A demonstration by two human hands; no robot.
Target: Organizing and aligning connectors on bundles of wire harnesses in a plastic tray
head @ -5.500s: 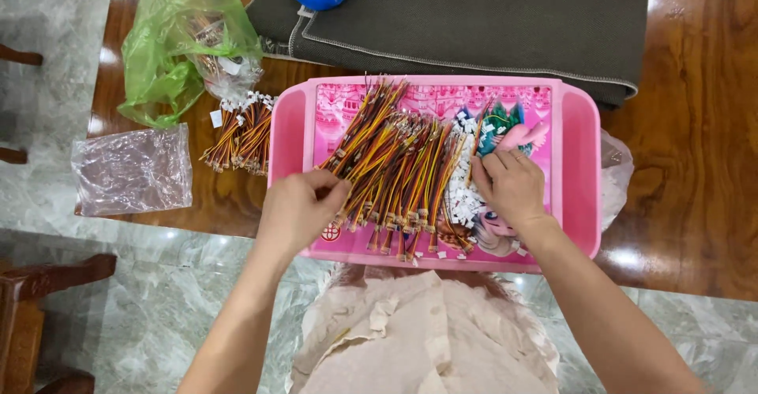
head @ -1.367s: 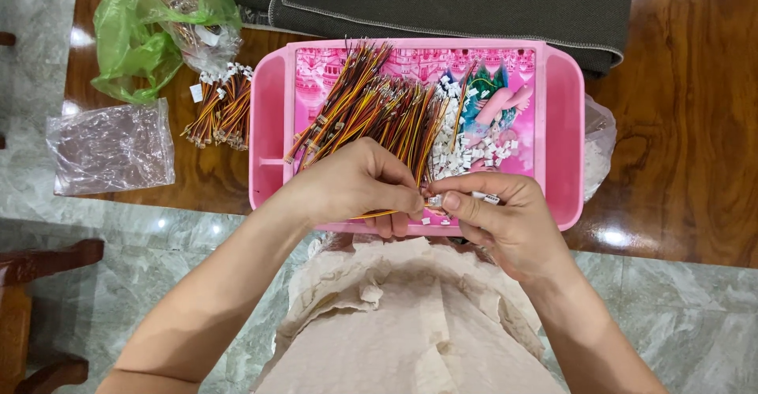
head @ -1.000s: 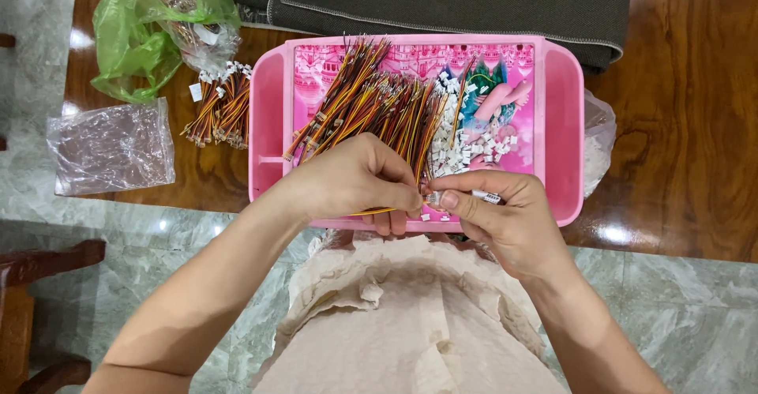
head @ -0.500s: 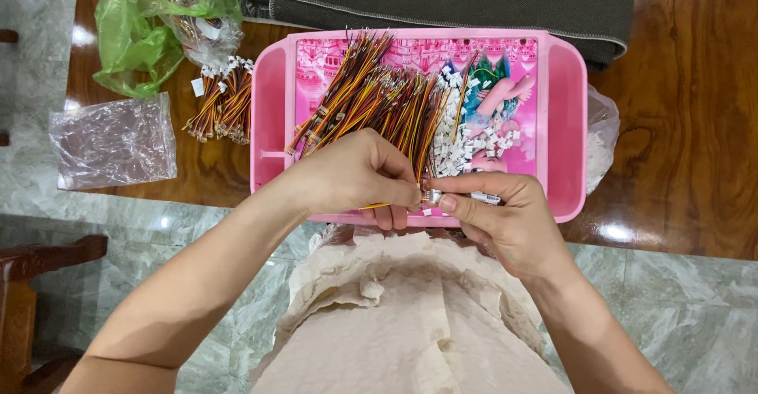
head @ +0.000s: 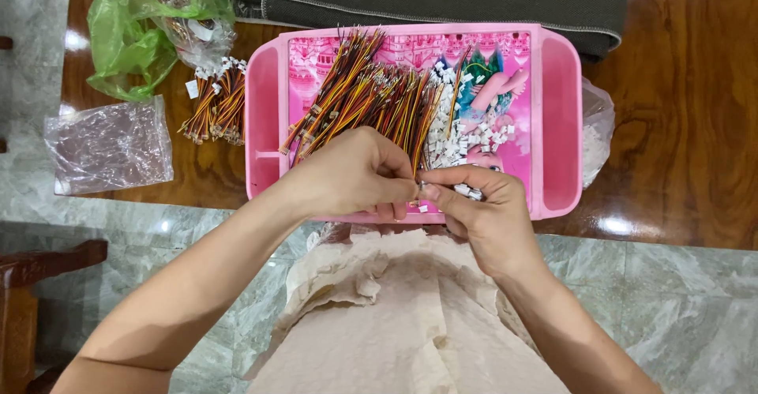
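A pink tray fills the upper centre of the frame on a brown wooden table, holding a big heap of red, yellow and black wire leads on its left part and a scatter of small white connector housings to their right. At upper left lie a green plastic bag, a clear plastic bag below it, and a small wire bundle between the bags and the tray. Over the tray's near rim, centre frame, the left hand and right hand meet fingertip to fingertip, pinched together on a small white connector, with thin wire ends showing just above the fingertips.
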